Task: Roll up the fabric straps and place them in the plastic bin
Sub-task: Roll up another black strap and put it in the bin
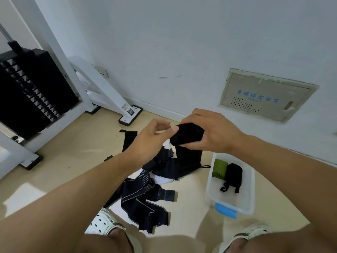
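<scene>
1. Head view, the step in hand: the right hand (pixel 209 132) grips a half-wound black strap (pixel 187 135) in the air above the floor (pixel 76 152), fingers (pixel 193 145) curled round the roll; the left hand (pixel 155 137) touches the roll's end with its thumb, fingers loosely bent and holding nothing; the unwound tail hangs down toward the pile.
2. To do it well, I judge: keep the roll pinched firmly; feed the tail in under even tension with edges aligned, so the coil does not telescope; hold the finished end until it rests in the plastic bin (pixel 249 179).
3. Counts: two hands; one strap being rolled; two rolls in the bin, a green roll (pixel 219 168) and a black roll (pixel 234 175); one lone strap (pixel 129 138) lying apart; the tangled pile (pixel 145 196) holds several, number unclear.
</scene>
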`<state>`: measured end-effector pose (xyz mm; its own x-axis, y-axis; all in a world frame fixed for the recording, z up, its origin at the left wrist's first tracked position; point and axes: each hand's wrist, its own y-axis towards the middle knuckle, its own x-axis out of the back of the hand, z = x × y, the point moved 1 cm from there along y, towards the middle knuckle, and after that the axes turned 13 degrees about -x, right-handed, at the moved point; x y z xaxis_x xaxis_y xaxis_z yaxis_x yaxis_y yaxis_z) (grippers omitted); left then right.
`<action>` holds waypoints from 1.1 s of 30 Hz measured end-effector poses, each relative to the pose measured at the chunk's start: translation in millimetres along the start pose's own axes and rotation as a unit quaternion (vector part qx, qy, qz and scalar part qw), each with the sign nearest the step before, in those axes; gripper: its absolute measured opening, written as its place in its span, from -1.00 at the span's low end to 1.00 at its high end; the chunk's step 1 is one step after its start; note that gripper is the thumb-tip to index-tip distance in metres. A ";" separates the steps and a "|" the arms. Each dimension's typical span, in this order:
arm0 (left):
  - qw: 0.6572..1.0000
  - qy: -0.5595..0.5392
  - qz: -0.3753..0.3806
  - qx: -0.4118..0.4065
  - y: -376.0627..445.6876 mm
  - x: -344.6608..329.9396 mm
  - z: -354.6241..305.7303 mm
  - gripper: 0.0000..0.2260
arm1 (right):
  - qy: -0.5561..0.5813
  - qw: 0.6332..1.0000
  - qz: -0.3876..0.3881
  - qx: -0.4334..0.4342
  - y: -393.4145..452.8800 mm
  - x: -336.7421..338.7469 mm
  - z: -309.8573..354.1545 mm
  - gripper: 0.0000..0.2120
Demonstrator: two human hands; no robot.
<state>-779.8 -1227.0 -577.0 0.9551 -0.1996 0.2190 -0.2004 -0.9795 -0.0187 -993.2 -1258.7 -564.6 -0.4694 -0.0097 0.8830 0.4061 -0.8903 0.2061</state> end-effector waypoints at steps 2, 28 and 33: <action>0.989 0.112 -0.006 -0.094 -2.1 3.2 -1.5 -0.77 | 0.014 0.999 0.012 -0.026 0.2 0.2 -3.3 -0.48; 0.995 -0.019 0.090 -0.028 2.0 13.1 7.5 -0.52 | -0.079 0.991 -0.052 0.099 -2.4 -3.1 -1.6 -0.40; 0.991 0.084 -0.015 -0.106 0.1 7.1 4.8 -0.80 | -0.109 0.991 -0.031 0.071 0.9 -6.8 -7.1 -0.39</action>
<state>-772.0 -1228.6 -580.1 0.9152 -0.1468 0.3753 -0.2316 -0.9537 0.1918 -995.2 -1262.7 -573.5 -0.3229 0.1540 0.9338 0.4949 -0.8136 0.3053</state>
